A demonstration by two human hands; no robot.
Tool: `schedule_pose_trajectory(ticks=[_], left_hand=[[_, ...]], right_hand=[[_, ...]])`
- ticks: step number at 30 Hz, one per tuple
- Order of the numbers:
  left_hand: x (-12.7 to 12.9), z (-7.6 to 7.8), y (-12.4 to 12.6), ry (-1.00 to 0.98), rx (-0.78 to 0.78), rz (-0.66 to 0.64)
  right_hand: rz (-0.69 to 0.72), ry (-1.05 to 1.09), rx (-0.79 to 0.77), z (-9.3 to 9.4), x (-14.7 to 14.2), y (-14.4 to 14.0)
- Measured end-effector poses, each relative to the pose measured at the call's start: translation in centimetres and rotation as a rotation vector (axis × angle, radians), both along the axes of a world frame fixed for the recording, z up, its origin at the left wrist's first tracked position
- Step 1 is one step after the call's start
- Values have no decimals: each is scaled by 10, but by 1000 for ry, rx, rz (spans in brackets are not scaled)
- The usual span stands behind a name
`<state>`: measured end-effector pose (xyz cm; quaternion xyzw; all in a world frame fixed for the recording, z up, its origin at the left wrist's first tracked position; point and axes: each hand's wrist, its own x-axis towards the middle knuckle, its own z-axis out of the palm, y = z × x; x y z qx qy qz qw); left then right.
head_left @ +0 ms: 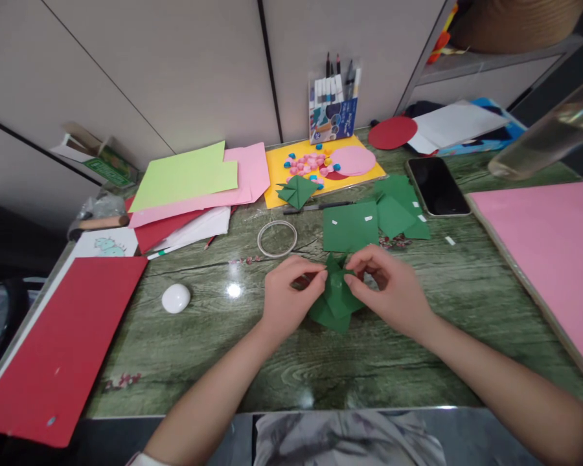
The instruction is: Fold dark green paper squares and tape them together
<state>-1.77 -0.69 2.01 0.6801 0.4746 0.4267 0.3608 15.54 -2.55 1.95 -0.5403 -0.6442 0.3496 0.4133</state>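
Between my hands, just above the table, is a folded green paper piece (336,299) with several pointed flaps. My left hand (291,291) pinches its upper left edge between thumb and forefinger. On the opposite side, the thumb and forefinger of my right hand (393,291) close on the upper right edge. Right behind the hands lie a flat green paper square (350,226) with small white bits on it and a pile of green paper (398,207). Farther back, a finished-looking folded green paper shape (297,192) rests near a black pen (318,208).
A tape roll (277,239) and a white egg-shaped object (175,298) lie to the left. Red card (63,336) covers the left edge; pink sheets (548,252) lie at right. A phone (438,187), a marker pack (334,103) and a yellow sheet (276,175) with small balls stand farther back.
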Motion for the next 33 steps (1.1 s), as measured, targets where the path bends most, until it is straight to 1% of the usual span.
schedule_pose_trajectory(ticks=[4,7,11,16,21,24,27,33], left_hand=[[-2,4,1,-67,-127,-18],[-3,6,1,-80,-130,-24],[-2,7,-1,-8,-20,-12],[-2,4,-4,122,210,-12],[-2,0,-4,139,288,-49],[-1,-1,-3,129,340,-64],[0,-2,-2,141,388,-69],[1,-6,-4,248,560,-47]], right_hand=[[36,46,18,2,2,1],[23,92,-74,5,1,3],[25,153,-249,9,0,5],[46,257,-344,9,0,6],[79,369,-457,7,1,8],[75,403,-481,7,1,9],[71,406,-474,8,1,10],[49,471,-445,8,-1,8]])
